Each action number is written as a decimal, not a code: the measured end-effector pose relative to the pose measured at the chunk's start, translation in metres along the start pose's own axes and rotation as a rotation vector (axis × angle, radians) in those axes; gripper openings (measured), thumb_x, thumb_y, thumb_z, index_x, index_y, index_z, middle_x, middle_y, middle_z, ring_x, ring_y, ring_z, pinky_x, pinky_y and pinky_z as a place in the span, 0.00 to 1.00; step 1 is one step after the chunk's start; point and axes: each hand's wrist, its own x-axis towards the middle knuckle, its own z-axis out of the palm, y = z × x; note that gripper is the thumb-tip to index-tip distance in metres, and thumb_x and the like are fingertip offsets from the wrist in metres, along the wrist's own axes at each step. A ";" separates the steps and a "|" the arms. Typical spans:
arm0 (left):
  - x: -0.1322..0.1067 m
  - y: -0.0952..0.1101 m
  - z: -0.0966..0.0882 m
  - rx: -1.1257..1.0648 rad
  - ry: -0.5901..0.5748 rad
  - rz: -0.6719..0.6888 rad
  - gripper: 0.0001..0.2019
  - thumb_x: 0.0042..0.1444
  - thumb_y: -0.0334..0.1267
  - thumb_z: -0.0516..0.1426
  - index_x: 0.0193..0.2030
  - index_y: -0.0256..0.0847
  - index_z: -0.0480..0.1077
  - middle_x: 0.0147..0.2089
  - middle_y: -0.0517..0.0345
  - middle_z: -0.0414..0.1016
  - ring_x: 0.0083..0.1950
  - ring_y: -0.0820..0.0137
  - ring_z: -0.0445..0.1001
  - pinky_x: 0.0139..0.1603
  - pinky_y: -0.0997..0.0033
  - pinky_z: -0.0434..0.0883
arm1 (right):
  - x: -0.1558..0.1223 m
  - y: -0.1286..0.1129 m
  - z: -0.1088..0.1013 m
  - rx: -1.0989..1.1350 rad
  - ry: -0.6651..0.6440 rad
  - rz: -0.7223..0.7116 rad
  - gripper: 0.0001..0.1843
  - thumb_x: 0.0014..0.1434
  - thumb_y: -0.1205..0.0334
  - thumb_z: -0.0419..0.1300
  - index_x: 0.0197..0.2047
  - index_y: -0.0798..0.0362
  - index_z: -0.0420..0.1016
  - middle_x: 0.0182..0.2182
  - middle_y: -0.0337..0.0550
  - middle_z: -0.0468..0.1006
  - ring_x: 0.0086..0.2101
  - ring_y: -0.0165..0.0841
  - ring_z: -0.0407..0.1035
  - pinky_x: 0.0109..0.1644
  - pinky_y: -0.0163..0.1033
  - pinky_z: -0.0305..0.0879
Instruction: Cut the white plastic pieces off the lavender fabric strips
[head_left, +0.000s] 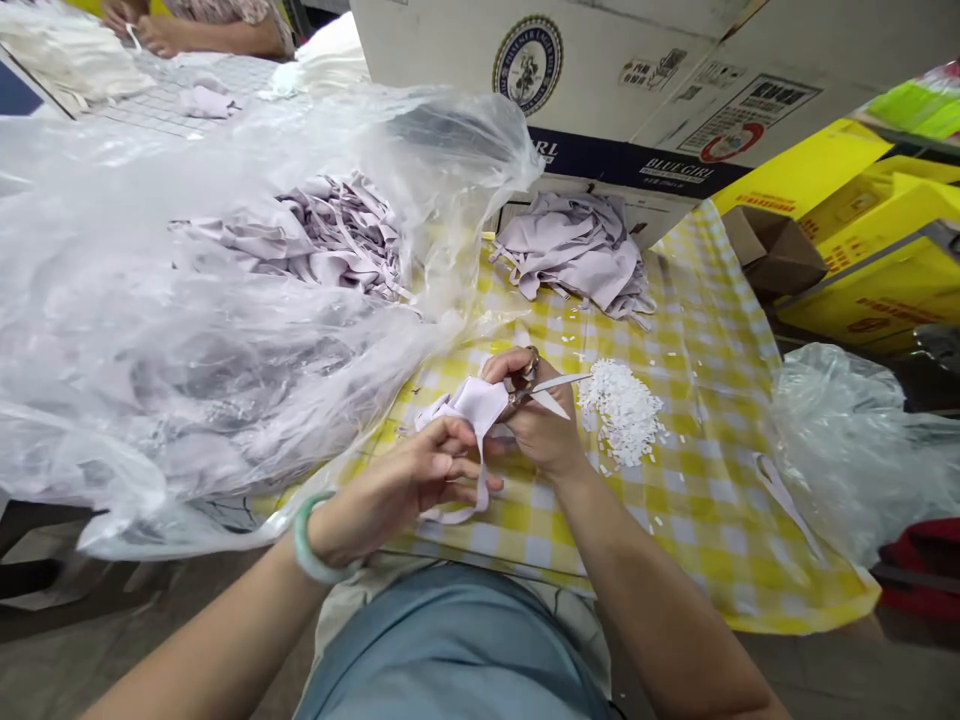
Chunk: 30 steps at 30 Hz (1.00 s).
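Between my hands hangs a pale lilac fabric piece (480, 402) with a narrow strap that loops down past my fingers. My left hand (439, 462), with a pale green bangle (306, 540) at the wrist, has its fingers curled on this fabric. My right hand (544, 430) holds a pair of scissors (551, 388), whose blades are spread and point right, away from the fabric. Just beyond the blade tips lies a heap of small white snippets (621, 410) on the yellow checked tablecloth (690, 500).
A big clear plastic bag (225, 400) of lilac fabric pieces (330, 235) covers the left side. Another fabric pile (574, 250) rests before a carton (600, 90). A loose strap (787, 505) and crumpled plastic (862, 440) lie right. A co-worker's hands (154, 30) show top left.
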 end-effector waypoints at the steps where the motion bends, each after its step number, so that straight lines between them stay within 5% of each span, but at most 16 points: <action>1: 0.008 -0.003 0.005 -0.052 0.002 -0.026 0.15 0.57 0.44 0.61 0.47 0.39 0.70 0.52 0.47 0.73 0.50 0.61 0.76 0.49 0.66 0.70 | 0.000 -0.003 0.000 0.001 -0.002 0.014 0.09 0.47 0.68 0.68 0.29 0.50 0.71 0.29 0.35 0.72 0.29 0.28 0.67 0.31 0.35 0.66; 5: 0.024 -0.006 0.018 -0.033 0.092 -0.016 0.15 0.55 0.46 0.64 0.41 0.34 0.76 0.33 0.55 0.71 0.31 0.75 0.68 0.35 0.75 0.67 | 0.001 -0.005 -0.006 -0.060 0.003 0.012 0.10 0.46 0.68 0.68 0.31 0.49 0.72 0.31 0.36 0.74 0.31 0.30 0.69 0.35 0.37 0.68; 8: 0.020 -0.003 0.019 0.235 0.201 0.123 0.13 0.60 0.46 0.61 0.40 0.38 0.78 0.28 0.61 0.64 0.26 0.78 0.58 0.27 0.78 0.57 | -0.001 0.001 -0.014 -0.106 0.037 0.077 0.09 0.45 0.69 0.66 0.31 0.50 0.74 0.29 0.35 0.75 0.31 0.30 0.68 0.36 0.36 0.67; 15: 0.011 0.011 0.029 0.906 0.356 0.575 0.13 0.66 0.35 0.53 0.39 0.41 0.80 0.45 0.51 0.68 0.53 0.64 0.65 0.55 0.68 0.63 | -0.030 0.018 0.005 0.097 0.067 0.444 0.14 0.41 0.60 0.71 0.28 0.51 0.70 0.24 0.33 0.71 0.26 0.28 0.65 0.32 0.35 0.65; 17: 0.016 0.011 0.031 0.823 0.354 0.580 0.13 0.66 0.35 0.53 0.36 0.41 0.80 0.48 0.51 0.68 0.53 0.64 0.66 0.56 0.68 0.63 | -0.042 0.022 0.016 0.187 0.045 0.493 0.16 0.43 0.54 0.71 0.28 0.51 0.69 0.25 0.34 0.72 0.27 0.29 0.66 0.34 0.37 0.66; 19: 0.022 0.009 0.029 0.585 0.325 0.512 0.15 0.66 0.36 0.53 0.32 0.40 0.78 0.46 0.53 0.69 0.40 0.70 0.69 0.44 0.70 0.67 | -0.052 0.024 0.019 0.208 -0.009 0.509 0.18 0.44 0.51 0.72 0.29 0.51 0.70 0.27 0.36 0.72 0.29 0.30 0.67 0.36 0.38 0.67; 21: 0.027 0.007 0.025 0.409 0.356 0.470 0.16 0.66 0.38 0.53 0.29 0.39 0.75 0.43 0.56 0.68 0.27 0.77 0.61 0.31 0.73 0.64 | -0.058 0.021 0.012 0.167 -0.057 0.514 0.18 0.45 0.52 0.73 0.30 0.52 0.72 0.28 0.37 0.73 0.30 0.30 0.66 0.37 0.38 0.66; 23: 0.030 0.008 0.020 0.444 0.380 0.454 0.16 0.65 0.39 0.53 0.28 0.38 0.75 0.41 0.55 0.70 0.27 0.77 0.61 0.29 0.73 0.63 | -0.061 0.014 -0.002 0.130 -0.094 0.494 0.17 0.48 0.51 0.72 0.32 0.52 0.73 0.29 0.38 0.73 0.31 0.30 0.66 0.38 0.37 0.65; 27: 0.041 0.012 0.014 0.764 0.045 0.295 0.19 0.66 0.42 0.53 0.26 0.39 0.75 0.30 0.51 0.74 0.43 0.62 0.72 0.47 0.65 0.69 | -0.057 -0.001 -0.028 0.150 -0.235 0.444 0.23 0.54 0.39 0.65 0.30 0.52 0.72 0.26 0.38 0.71 0.29 0.30 0.66 0.35 0.36 0.64; 30: 0.051 0.010 0.016 0.839 -0.117 0.240 0.20 0.68 0.43 0.50 0.28 0.39 0.75 0.29 0.52 0.73 0.43 0.62 0.73 0.46 0.65 0.70 | -0.055 -0.004 -0.035 0.133 -0.297 0.598 0.27 0.48 0.36 0.67 0.26 0.53 0.70 0.22 0.36 0.70 0.24 0.28 0.65 0.29 0.35 0.61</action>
